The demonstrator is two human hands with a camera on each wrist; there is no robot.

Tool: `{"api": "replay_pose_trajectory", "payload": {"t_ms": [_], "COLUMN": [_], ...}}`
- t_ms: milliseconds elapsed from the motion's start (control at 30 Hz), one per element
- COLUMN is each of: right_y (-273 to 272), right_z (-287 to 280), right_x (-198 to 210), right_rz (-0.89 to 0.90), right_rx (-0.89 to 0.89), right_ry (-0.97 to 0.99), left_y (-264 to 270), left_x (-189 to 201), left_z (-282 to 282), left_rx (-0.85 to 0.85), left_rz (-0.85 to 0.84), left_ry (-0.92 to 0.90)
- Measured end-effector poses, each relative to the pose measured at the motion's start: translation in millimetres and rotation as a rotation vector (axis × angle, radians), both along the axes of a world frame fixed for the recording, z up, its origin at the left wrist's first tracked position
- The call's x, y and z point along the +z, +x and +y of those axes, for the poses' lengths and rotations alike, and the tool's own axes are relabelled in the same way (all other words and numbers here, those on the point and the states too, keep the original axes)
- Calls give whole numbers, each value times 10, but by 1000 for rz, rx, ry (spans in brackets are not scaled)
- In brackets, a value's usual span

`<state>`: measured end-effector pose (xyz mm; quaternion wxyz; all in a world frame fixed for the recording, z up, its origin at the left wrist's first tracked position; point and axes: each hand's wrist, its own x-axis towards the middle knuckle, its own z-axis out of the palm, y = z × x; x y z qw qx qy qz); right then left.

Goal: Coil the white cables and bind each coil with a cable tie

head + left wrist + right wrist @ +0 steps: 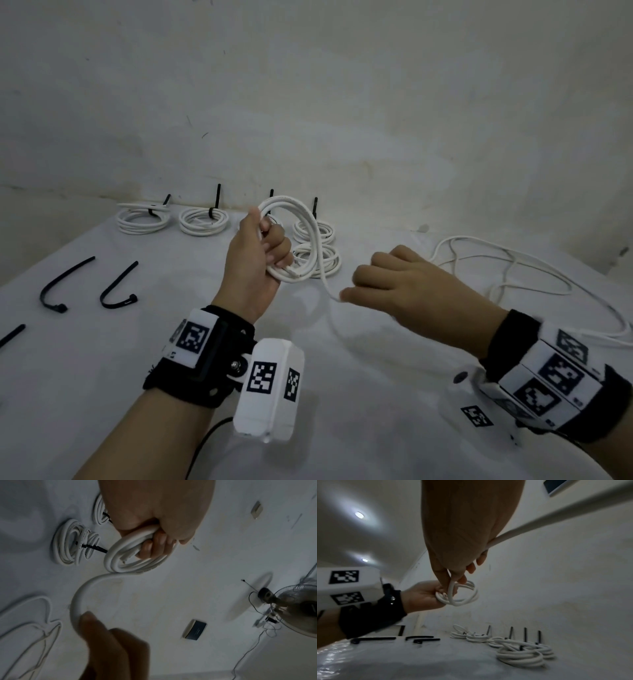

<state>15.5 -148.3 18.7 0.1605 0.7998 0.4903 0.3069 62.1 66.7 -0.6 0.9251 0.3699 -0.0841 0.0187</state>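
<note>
The half-wound coil (291, 240) hangs above the table (342, 411), the left hand (255, 260) clenched round its loops. At its 4 o'clock the right hand (407, 291) pinches the trailing cable (327, 284). Best to feed each turn matching the earlier loops, without twist. Only the head view shows loose cable (531, 270) at 3 o'clock; the left wrist view alone shows the cable's cut end (124, 560).

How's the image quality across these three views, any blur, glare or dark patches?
Head view: evenly lit, sharp on the left hand gripping the coil; right hand slightly smeared. Left wrist view: dim and soft, the right hand a dark blur. Right wrist view: ceiling lights flare, the near cable blurred, the edges bent.
</note>
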Motion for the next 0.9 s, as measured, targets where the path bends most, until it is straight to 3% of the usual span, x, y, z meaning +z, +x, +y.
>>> {"api": "replay_pose_trajectory", "payload": {"t_ms": [133,267,433,633,900], "right_y": [-38,-44,-46,45,258], "right_z": [278,485,538,464,267], "right_x": [85,110,217,346,308], "right_rz": [1,116,288,423,228], "right_rx": [97,197,96,56,17], "right_ry": [21,195,462,597,712], "left_y": [-83,-185,-267,-330,-313], "left_x": [-3,-6,-58,-12,-6], "left_z": [-123,-229,-296,-343,-323], "left_rx": [-47,-108,-110,-216,-442], "left_rz": [-18,-31,-106,-47,21], "left_ry": [107,210,439,353,125]}}
